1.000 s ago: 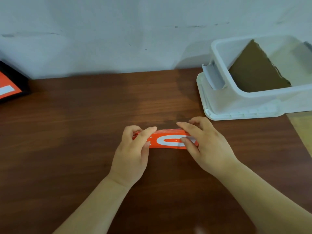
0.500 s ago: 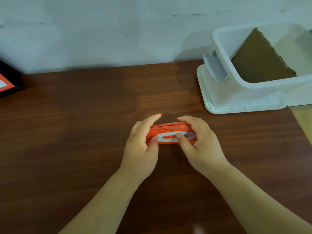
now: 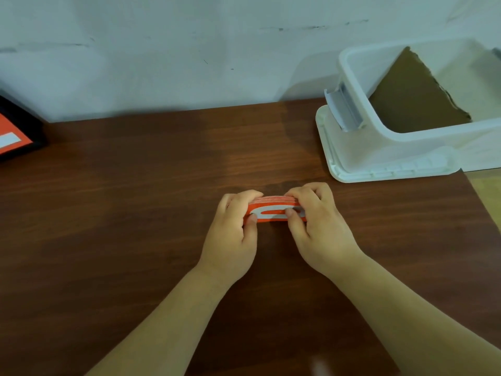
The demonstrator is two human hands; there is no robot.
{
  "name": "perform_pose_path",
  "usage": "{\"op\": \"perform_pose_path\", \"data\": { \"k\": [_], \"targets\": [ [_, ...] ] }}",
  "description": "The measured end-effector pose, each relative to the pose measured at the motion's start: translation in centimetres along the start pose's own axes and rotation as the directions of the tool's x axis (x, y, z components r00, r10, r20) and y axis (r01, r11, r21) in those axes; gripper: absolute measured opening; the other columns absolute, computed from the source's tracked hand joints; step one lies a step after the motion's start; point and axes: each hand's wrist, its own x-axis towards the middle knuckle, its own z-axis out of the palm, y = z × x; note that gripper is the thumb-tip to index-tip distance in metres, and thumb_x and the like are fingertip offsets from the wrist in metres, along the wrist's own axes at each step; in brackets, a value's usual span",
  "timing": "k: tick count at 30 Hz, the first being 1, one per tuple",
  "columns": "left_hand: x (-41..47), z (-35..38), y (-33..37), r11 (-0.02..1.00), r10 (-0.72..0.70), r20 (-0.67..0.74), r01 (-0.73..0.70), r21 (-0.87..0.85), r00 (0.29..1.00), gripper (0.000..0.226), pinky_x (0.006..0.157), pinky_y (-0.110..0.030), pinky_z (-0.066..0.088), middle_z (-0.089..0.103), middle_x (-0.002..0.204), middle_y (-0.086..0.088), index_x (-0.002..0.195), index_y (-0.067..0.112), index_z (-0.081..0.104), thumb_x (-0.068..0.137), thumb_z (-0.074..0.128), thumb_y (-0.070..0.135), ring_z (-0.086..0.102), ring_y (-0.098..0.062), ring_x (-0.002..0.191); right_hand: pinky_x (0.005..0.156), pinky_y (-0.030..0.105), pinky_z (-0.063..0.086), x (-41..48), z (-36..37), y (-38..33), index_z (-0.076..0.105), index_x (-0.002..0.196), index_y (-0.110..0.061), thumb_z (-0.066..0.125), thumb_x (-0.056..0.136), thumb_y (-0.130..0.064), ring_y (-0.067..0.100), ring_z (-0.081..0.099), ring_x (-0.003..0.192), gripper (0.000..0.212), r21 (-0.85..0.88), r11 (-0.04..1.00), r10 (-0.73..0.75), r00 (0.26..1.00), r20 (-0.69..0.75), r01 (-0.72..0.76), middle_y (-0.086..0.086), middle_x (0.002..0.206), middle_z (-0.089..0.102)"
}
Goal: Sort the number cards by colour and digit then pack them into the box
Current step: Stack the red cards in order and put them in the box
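I see a big brown table (image 3: 135, 213). A white box (image 3: 379, 150) sits at its far right corner, brown cardboard (image 3: 412, 99) inside. Near the middle, the left hand (image 3: 233, 237) and the right hand (image 3: 320, 232) each pinch one end of the orange card stack (image 3: 271, 210), well apart from the box.

Stack of orange number cards (image 3: 271, 211): squared deck, facing card showing a white oval digit, likely a zero. Held long side level, pinched at its short ends by the left hand (image 3: 233, 234) and right hand (image 3: 317, 229), mid-worktop. Black box (image 3: 27, 119): far left, cut off by the picture's edge, holding an orange card with a white mark.
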Motion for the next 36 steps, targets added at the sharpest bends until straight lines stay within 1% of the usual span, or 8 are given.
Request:
{"op": "perform_pose_path", "data": {
  "k": [5,9,13,16,23,31,34,36],
  "targets": [
    [-0.2,-1.9,1.1,0.995,-0.077,0.099,0.083,-0.055,0.992,0.046,0.084,0.003,0.035,0.042,0.142,0.019,0.142,0.042,0.044,0.104,0.051,0.018,0.043,0.003,0.123,0.073,0.006,0.044,-1.3,-2.6,-1.4,0.042,0.128,-0.040,0.049,0.103,-0.026,-0.006,0.055,0.094,0.030,0.106,0.994,0.025,0.997,0.075,-0.033,-0.024,0.115,0.049],
    [-0.4,-4.9,5.1,0.990,-0.079,0.223,0.102,-0.093,0.972,0.049,0.100,-0.023,0.051,0.041,0.143,0.021,0.138,0.053,0.040,0.104,0.052,0.020,0.048,-0.007,0.126,0.072,0.015,0.052,-2.7,-8.2,-3.0,0.049,0.105,-0.046,0.057,0.099,-0.034,-0.004,0.057,0.095,0.015,0.112,0.992,0.047,0.991,0.127,-0.061,-0.029,0.104,0.053],
    [0.5,-7.2,10.9,0.997,0.067,0.268,-0.057,-0.042,0.961,0.052,0.081,-0.004,0.043,0.049,0.134,0.019,0.135,0.051,0.040,0.102,0.053,0.013,0.055,0.000,0.113,0.069,0.015,0.052,-3.7,-15.1,-4.0,0.063,0.091,-0.039,0.066,0.093,-0.030,-0.006,0.062,0.091,0.010,0.137,0.988,0.063,0.993,0.103,-0.077,-0.028,0.092,0.064],
    [1.7,-7.8,15.5,0.992,0.123,0.297,-0.113,-0.051,0.947,0.052,0.075,-0.002,0.041,0.056,0.123,0.020,0.131,0.049,0.045,0.099,0.053,0.009,0.057,0.005,0.104,0.071,0.019,0.055,-4.6,-20.1,-4.2,0.067,0.089,-0.034,0.069,0.091,-0.025,-0.003,0.066,0.084,0.009,0.175,0.982,0.061,0.997,0.057,-0.070,-0.023,0.089,0.070],
    [5.6,-5.5,23.4,0.969,0.218,0.234,-0.182,-0.170,0.947,0.061,0.089,-0.025,0.052,0.066,0.114,0.012,0.118,0.052,0.054,0.092,0.057,-0.003,0.064,-0.007,0.101,0.072,0.017,0.053,-4.3,-27.5,-0.8,0.074,0.090,-0.030,0.076,0.084,-0.016,0.004,0.069,0.079,0.015,0.385,0.920,0.160,0.970,-0.184,-0.078,-0.014,0.086,0.073],
    [11.2,0.2,29.2,0.968,0.200,0.304,-0.140,-0.209,0.932,0.064,0.094,-0.035,0.055,0.062,0.122,0.013,0.118,0.058,0.054,0.094,0.054,-0.001,0.063,-0.010,0.110,0.079,0.023,0.059,-0.8,-33.2,5.0,0.077,0.095,-0.035,0.071,0.088,-0.014,-0.003,0.070,0.085,0.023,0.408,0.902,0.230,0.957,-0.177,-0.141,-0.023,0.089,0.074],
    [13.9,1.8,30.3,0.971,0.195,0.166,-0.167,-0.169,0.967,0.060,0.097,-0.034,0.053,0.058,0.124,0.013,0.131,0.049,0.051,0.092,0.057,0.004,0.060,-0.005,0.110,0.083,0.027,0.059,1.1,-34.5,7.4,0.077,0.100,-0.034,0.072,0.086,-0.017,-0.003,0.069,0.086,0.022,0.436,0.882,0.306,0.920,-0.246,-0.177,-0.021,0.092,0.075],
    [15.7,2.4,29.7,0.990,0.133,0.025,-0.134,0.035,0.991,0.053,0.100,-0.032,0.047,0.050,0.127,0.010,0.140,0.042,0.045,0.094,0.060,0.019,0.053,-0.007,0.114,0.082,0.030,0.059,2.4,-35.2,8.8,0.076,0.098,-0.036,0.070,0.087,-0.017,0.000,0.070,0.084,0.023,0.502,0.838,0.400,0.867,-0.298,-0.214,-0.020,0.089,0.075]
  ]
}}
